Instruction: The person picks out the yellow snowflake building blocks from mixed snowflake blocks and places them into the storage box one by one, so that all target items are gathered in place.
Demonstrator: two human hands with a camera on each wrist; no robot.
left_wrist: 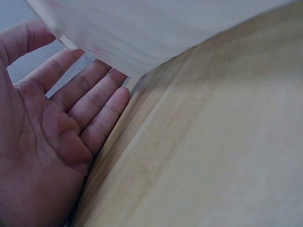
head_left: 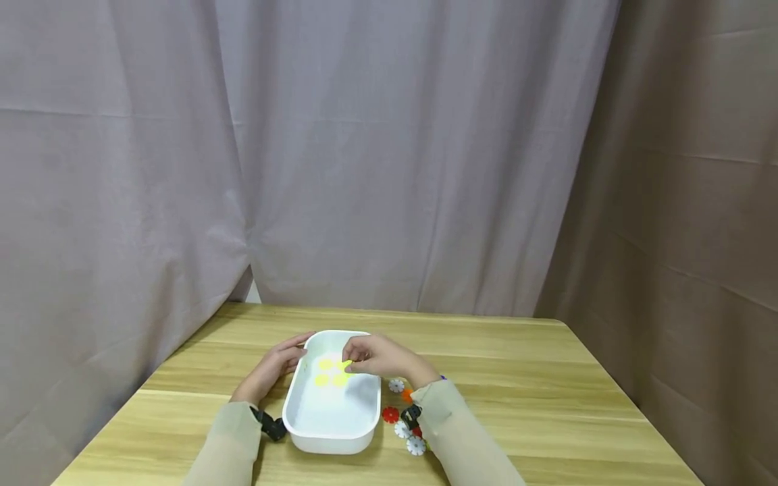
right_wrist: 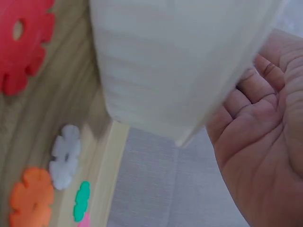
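Note:
A white rectangular plastic bin [head_left: 331, 412] stands on the wooden table. Several yellow notched plastic discs [head_left: 322, 380] lie on its floor, toward the far end. My right hand [head_left: 379, 356] reaches over the bin's right wall and pinches a yellow disc [head_left: 346, 365] between thumb and fingers, just above the others. At the left wall rests my left hand [head_left: 273, 368]. In the left wrist view its nearly straight fingers [left_wrist: 94, 101] touch the bin's outer side, the thumb up near the rim. The right wrist view has the bin's wall hiding the right fingertips.
Right of the bin lie loose notched discs: a red one [head_left: 391, 414], white ones [head_left: 416, 445] and an orange one [head_left: 408, 395], partly under my right forearm. A green disc [right_wrist: 82, 201] and a pink one show in the right wrist view. Grey curtains [head_left: 389, 169] hang behind the table [head_left: 516, 391].

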